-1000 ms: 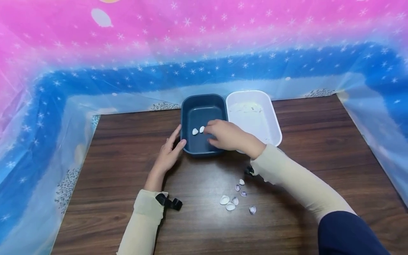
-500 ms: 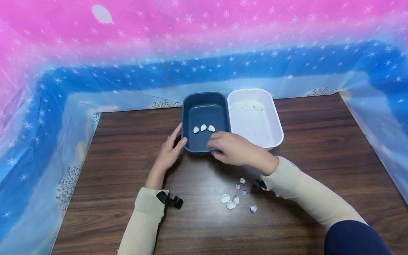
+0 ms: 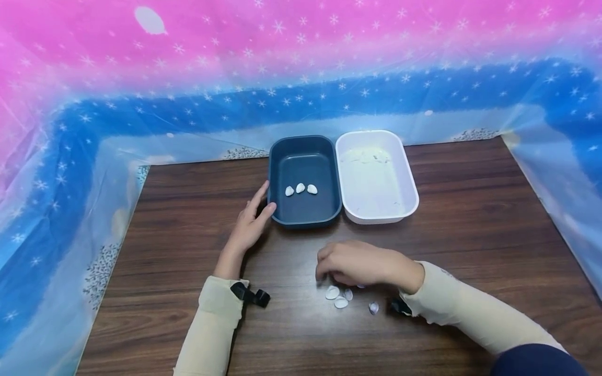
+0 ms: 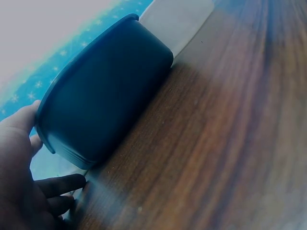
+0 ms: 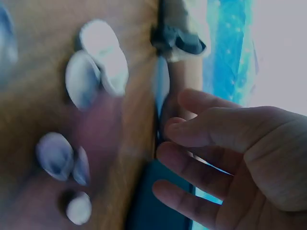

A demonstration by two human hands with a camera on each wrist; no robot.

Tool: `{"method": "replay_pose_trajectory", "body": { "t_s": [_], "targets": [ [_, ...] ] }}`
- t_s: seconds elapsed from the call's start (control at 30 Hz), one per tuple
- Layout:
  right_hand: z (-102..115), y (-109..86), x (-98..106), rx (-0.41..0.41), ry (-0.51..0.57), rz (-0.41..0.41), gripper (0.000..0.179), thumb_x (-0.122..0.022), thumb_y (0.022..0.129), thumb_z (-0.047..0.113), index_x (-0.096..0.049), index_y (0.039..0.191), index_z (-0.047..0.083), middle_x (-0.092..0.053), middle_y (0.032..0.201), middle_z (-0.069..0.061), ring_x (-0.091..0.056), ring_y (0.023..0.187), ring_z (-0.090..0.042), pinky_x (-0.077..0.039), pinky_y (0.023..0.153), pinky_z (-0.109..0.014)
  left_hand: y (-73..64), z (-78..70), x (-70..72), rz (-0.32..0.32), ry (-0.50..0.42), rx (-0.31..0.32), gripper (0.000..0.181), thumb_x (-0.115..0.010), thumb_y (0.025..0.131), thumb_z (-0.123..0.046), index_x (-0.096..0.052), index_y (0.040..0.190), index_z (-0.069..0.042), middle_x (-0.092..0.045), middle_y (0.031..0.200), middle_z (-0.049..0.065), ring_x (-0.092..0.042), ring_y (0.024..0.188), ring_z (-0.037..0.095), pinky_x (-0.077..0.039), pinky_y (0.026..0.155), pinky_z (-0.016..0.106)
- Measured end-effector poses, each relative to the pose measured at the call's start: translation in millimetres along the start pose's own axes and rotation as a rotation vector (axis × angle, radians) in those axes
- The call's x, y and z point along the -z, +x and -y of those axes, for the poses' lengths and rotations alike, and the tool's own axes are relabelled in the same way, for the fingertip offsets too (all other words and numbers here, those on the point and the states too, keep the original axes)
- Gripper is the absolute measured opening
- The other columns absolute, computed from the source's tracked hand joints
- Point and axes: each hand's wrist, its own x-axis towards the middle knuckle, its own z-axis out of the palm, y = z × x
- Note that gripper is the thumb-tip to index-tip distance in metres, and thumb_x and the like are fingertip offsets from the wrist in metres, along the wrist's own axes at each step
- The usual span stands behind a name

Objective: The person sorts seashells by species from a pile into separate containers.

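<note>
With thumb and fingers extended, my left hand [image 3: 246, 227] rests against the left wall of a dark blue bin [image 3: 305, 215]. In the left wrist view, its thumb lies at the rim of the bin [image 4: 103, 91] and other fingertips sit low by its base. Three white seashells [image 3: 300, 188] lie in a row inside. My right hand [image 3: 362, 263] hovers over the table just behind a group of shells [image 3: 332, 292], hiding some of them. The right wrist view shows its fingers [image 5: 192, 167] loosely bent and holding nothing, with white and purplish shells [image 5: 82, 79] beside them.
A white bin [image 3: 381, 216] stands against the right side of the dark one. One purplish shell [image 3: 373, 308] lies apart, right of the group. The wooden table [image 3: 178, 245] meets a pink and blue snowflake cloth [image 3: 211, 115] at its back and sides.
My right hand has let go of a third shell in the dark bin, then come back toward me over the loose shells. My left hand has stayed at the bin's side.
</note>
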Motion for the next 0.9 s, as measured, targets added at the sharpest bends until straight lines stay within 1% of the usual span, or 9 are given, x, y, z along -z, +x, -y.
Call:
{"method": "replay_pose_trajectory", "body": {
  "t_s": [0.13,0.23,0.37,0.53,0.67,0.9],
  "targets": [
    [5,0.1,-9,0.048,-0.027,0.041,0.032,-0.074,0.09,-0.005,-0.082,0.107,0.021,-0.069,0.1,0.008,-0.066,0.1,-0.01,-0.055,0.083,-0.026,0.2,-1.1,1.8,-0.003,-0.007,-0.011,0.064,-0.053,0.111,-0.044,-0.027,0.169,-0.036,-0.039,0.168,0.01,-0.033,0.156,0.03,-0.001,0.131,0.05],
    [7,0.6,-12,0.055,-0.056,0.071,0.036,-0.074,0.088,-0.006,-0.082,0.108,0.022,-0.069,0.101,0.008,-0.067,0.101,-0.01,-0.055,0.083,-0.025,0.4,-0.6,1.8,-0.005,-0.011,-0.018,0.064,-0.053,0.111,-0.042,-0.027,0.169,-0.034,-0.038,0.168,0.01,-0.034,0.156,0.03,-0.001,0.131,0.05],
    [8,-0.7,-13,0.042,-0.088,0.113,0.04,-0.073,0.086,-0.008,-0.083,0.109,0.024,-0.069,0.103,0.008,-0.066,0.101,-0.012,-0.055,0.081,-0.027,0.7,0.8,0.8,-0.005,-0.011,-0.01,0.064,-0.053,0.111,-0.043,-0.027,0.169,-0.034,-0.037,0.169,0.007,-0.034,0.156,0.029,-0.002,0.131,0.05],
    [9,-1.5,-17,0.013,-0.131,0.14,0.046,-0.074,0.083,-0.008,-0.084,0.11,0.028,-0.068,0.102,0.009,-0.065,0.099,-0.011,-0.053,0.076,-0.028,1.0,0.1,0.8,-0.006,-0.013,-0.004,0.063,-0.052,0.111,-0.044,-0.027,0.169,-0.035,-0.038,0.169,0.008,-0.033,0.156,0.03,-0.001,0.131,0.05],
    [8,-0.7,-21,-0.002,-0.152,0.161,0.05,-0.074,0.082,-0.008,-0.084,0.111,0.031,-0.067,0.103,0.011,-0.064,0.1,-0.01,-0.051,0.074,-0.028,0.8,-0.7,1.0,-0.002,-0.008,0.0,0.063,-0.051,0.111,-0.046,-0.027,0.169,-0.036,-0.037,0.169,0.008,-0.032,0.156,0.03,-0.002,0.131,0.05],
    [8,0.3,-23,0.01,-0.143,0.178,0.043,-0.074,0.089,-0.004,-0.084,0.114,0.03,-0.069,0.105,0.009,-0.063,0.101,-0.01,-0.052,0.076,-0.027,0.1,-0.7,-0.6,-0.002,-0.009,-0.003,0.063,-0.052,0.112,-0.044,-0.027,0.169,-0.034,-0.037,0.169,0.008,-0.032,0.157,0.03,-0.001,0.131,0.05]
  ]
}}
